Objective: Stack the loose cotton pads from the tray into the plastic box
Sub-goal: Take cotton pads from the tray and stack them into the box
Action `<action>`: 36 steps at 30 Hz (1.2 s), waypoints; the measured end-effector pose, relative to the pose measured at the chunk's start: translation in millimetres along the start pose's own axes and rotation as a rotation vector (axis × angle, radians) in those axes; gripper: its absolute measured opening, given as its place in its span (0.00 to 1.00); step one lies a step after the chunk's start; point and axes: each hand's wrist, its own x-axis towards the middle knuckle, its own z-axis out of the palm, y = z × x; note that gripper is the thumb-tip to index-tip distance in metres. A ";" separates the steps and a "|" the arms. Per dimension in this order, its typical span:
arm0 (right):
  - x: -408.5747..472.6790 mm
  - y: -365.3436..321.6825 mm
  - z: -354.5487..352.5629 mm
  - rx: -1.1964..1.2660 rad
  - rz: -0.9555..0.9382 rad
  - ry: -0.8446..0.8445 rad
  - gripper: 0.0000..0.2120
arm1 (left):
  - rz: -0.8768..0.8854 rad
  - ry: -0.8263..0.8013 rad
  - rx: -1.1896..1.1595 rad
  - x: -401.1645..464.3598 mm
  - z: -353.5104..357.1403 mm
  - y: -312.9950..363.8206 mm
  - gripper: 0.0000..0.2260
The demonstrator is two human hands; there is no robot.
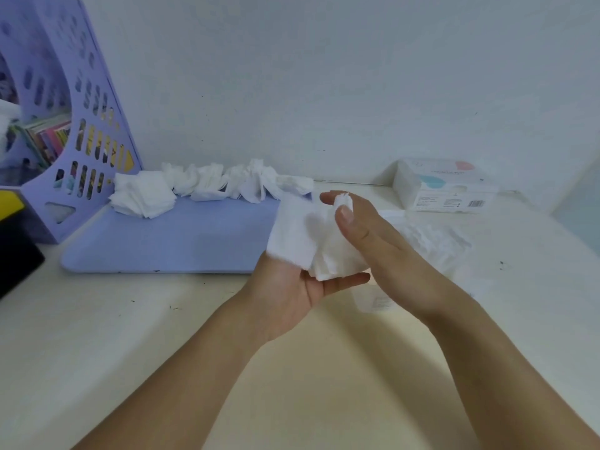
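pads (302, 245): light, soft, slippery stack | left hand (292, 290) cups them, right hand (363, 232) pinches their 3 o'clock edge | squeeze flat faces, gently

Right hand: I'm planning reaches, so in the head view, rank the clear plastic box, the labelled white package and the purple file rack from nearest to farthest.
From the right hand:
1. Clear plastic box, just beyond it to the right.
2. Labelled white package, back right by the wall.
3. Purple file rack, far left.

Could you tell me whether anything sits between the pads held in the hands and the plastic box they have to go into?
Nothing visible does. The left hand and right hand hold a bunch of cotton pads just left of the clear plastic box, which sits beyond the right hand, already part-filled. Its top appears open, though its clear walls are hard to trace.
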 end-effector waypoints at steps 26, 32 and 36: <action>-4.3 -17.7 -9.9 0.514 0.179 0.441 0.13 | -0.144 0.236 -0.385 2.7 2.4 6.0 0.31; -7.3 -16.6 -29.8 0.516 0.280 0.185 0.11 | -0.117 0.195 -0.330 2.7 7.1 3.5 0.27; -9.7 -19.0 -32.4 0.583 0.279 0.079 0.12 | -0.118 0.173 -0.398 5.0 3.5 4.0 0.28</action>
